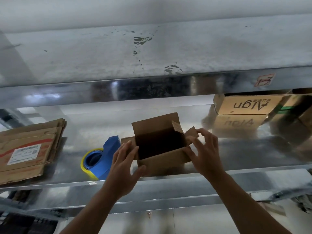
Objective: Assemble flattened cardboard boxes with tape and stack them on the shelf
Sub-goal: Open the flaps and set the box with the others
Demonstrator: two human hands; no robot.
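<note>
A small brown cardboard box (162, 163) stands on the metal shelf (236, 171) with its top open and its flaps up. My left hand (124, 164) lies against the box's left side, fingers spread and straight, thumb at the front wall. My right hand (206, 154) is at the right side, fingers spread, fingertips touching the small right flap (191, 132). A blue tape dispenser (104, 157) with a yellow roll lies just left of the box. A stack of flattened cardboard boxes (28, 149) lies at the shelf's left end.
An assembled box printed "Algn" (244, 105) sits at the back right of the shelf, with more boxes (300, 108) beside it. An upper shelf (152, 53) overhangs the work area. The shelf's front edge (168, 179) runs below my hands.
</note>
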